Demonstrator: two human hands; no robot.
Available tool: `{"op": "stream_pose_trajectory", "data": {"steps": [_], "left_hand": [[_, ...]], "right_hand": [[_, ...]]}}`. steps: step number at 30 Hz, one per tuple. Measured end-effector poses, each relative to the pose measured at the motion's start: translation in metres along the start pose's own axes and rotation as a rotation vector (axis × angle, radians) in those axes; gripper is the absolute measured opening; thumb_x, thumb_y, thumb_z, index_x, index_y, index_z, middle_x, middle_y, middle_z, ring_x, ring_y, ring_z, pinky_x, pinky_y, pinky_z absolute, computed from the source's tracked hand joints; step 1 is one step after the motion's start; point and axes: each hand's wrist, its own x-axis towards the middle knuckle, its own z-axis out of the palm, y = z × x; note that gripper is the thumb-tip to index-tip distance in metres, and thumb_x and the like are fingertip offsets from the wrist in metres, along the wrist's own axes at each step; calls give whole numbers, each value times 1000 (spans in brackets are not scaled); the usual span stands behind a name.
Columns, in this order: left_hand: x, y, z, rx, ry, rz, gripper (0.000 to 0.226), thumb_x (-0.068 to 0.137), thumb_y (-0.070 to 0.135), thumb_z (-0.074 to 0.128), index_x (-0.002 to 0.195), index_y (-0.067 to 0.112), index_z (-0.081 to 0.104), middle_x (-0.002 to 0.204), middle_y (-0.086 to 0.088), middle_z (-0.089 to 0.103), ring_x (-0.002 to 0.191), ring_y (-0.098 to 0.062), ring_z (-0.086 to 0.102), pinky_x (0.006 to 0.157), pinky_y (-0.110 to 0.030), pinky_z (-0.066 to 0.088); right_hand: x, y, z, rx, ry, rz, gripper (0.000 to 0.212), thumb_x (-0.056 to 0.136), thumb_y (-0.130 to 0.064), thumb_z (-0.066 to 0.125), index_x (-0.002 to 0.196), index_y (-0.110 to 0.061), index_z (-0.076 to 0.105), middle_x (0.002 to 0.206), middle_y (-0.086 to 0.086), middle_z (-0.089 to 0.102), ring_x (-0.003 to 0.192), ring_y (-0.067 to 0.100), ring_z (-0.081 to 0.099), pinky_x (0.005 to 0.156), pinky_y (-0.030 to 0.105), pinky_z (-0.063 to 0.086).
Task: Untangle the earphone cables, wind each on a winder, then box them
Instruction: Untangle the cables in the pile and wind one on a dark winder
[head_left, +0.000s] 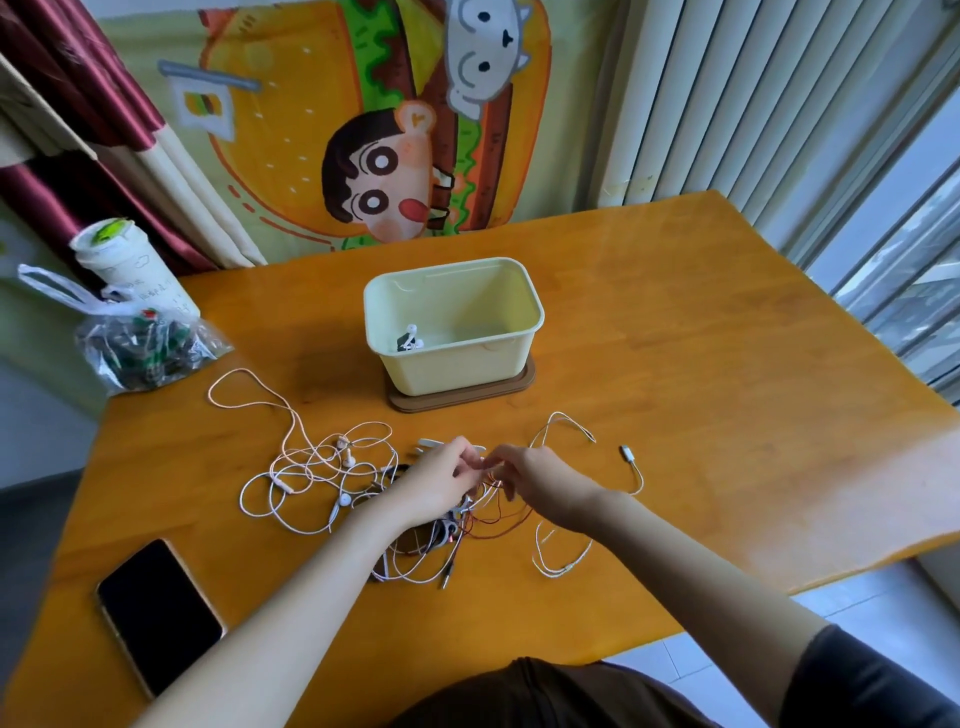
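Cable separation, near side of the box (453, 370)
We pinch the tangled earphone cables (312, 462) between left hand (441, 483) and right hand (540, 480).

A black flat smartphone (158, 613) lies near-left on the orange wooden worktop (675, 364). A clear plastic bag (140, 345) sits far-left, beside a white paper cup (127, 260).

Left hand (441, 480): bare.
Left forearm (291, 603): bare from the wrist to the lower edge of the view, with no cloth on the part that shows.
Right hand (540, 483): bare.
Right forearm (691, 561): bare from the wrist up to the sleeve.
Sleeve (872, 680): dark grey, plain, short; its hem crosses the right upper arm.
Top (545, 696): dark brownish-black, plain cloth, showing as a rounded fold at the bottom edge between the arms.
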Motion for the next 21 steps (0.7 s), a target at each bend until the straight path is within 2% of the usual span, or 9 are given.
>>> {"op": "stream_pose_trajectory", "data": {"steps": [2, 4, 7, 10, 13, 14, 15, 18, 21], "left_hand": [[-1, -10, -1, 80, 37, 5, 5, 98, 22, 49, 95, 20, 53, 88, 4, 57, 74, -8, 50, 65, -21, 40], [-3, -16, -2, 122, 80, 9, 7, 97, 18, 50, 91, 21, 53, 85, 8, 55, 74, -4, 49, 63, -18, 38], [-5, -14, 0, 76, 92, 30, 10, 96, 15, 52, 87, 20, 54, 83, 6, 58, 71, -5, 52, 60, -17, 38], [-6, -11, 5, 100, 94, 64, 12, 94, 8, 51, 87, 17, 55, 83, 2, 60, 69, -10, 52, 60, -24, 42], [-7, -12, 8, 128, 107, 108, 16, 91, 4, 52, 86, 18, 58, 87, -1, 63, 81, -18, 59, 74, -38, 52], [-8, -13, 9, 124, 113, 116, 16, 92, 5, 53, 85, 20, 57, 88, 0, 63, 82, -17, 59, 75, -38, 52], [-8, -14, 11, 125, 123, 115, 16, 92, 8, 54, 86, 22, 55, 88, 2, 62, 82, -15, 59, 74, -35, 52], [-8, -15, 13, 133, 152, 101, 14, 93, 13, 56, 92, 23, 46, 89, 5, 56, 83, -12, 56, 70, -24, 47], [-7, -15, 14, 99, 130, 109, 17, 92, 13, 58, 88, 23, 44, 86, 6, 57, 83, -14, 57, 68, -25, 46]], "right_hand": [[2, 1, 0, -20, 13, -9, 24, 100, -15, 41, 114, -7, 58, 86, 3, 63, 77, 17, 59, 64, 18, 44], [4, 1, 0, -10, 11, -13, 22, 99, -16, 45, 112, -7, 61, 101, 8, 65, 90, 21, 61, 74, 24, 45], [6, -3, 3, 69, -27, -10, 28, 95, -18, 55, 121, -9, 56, 116, 9, 63, 104, 20, 60, 86, 24, 46], [6, -9, 8, 140, -28, -15, 31, 92, -19, 59, 120, -7, 53, 113, 11, 64, 98, 22, 60, 81, 24, 47], [7, -10, 9, 92, -9, -38, 21, 91, -19, 60, 108, -6, 62, 104, 8, 66, 82, 14, 53, 63, 9, 38], [7, -8, 9, 60, -9, -31, 22, 90, -21, 62, 105, -7, 65, 100, 8, 67, 79, 13, 53, 60, 8, 37], [8, -6, 9, 18, -9, -13, 24, 89, -26, 63, 103, -7, 67, 98, 7, 69, 77, 14, 55, 61, 11, 40], [8, -2, 11, -116, -27, 43, 30, 86, -35, 64, 105, -12, 71, 97, 5, 71, 83, 18, 64, 74, 31, 54], [8, -6, 13, -62, -84, 2, 24, 90, -24, 61, 109, -10, 66, 100, 7, 69, 88, 20, 64, 81, 34, 53]]}}
